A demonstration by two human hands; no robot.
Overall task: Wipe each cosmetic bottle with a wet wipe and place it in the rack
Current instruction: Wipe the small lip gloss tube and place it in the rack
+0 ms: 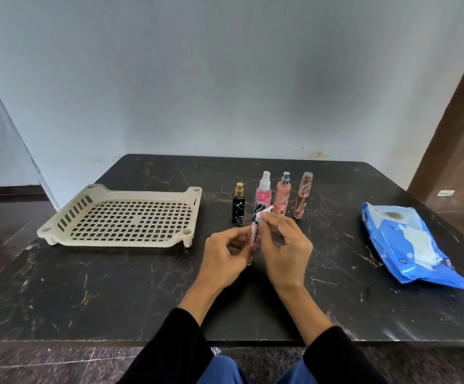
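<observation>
Lip gloss tube (pixel 253 236) at table centre, pinched upright in left hand (pixel 226 260) to expose its sides; right hand (pixel 284 252) pinches small wipe (pixel 264 213) against cap. Four bottles wait at 12 o'clock; empty rack (pixel 120 216) at 10.

Both my arms reach forward in black sleeves, wrists bare. My left hand (pixel 226 256) is half curled, with the fingers (pixel 239 236) pinched closed at the tips. My right hand (pixel 284 250) is beside it, almost touching, fingers bent and pinched together near the top.
</observation>
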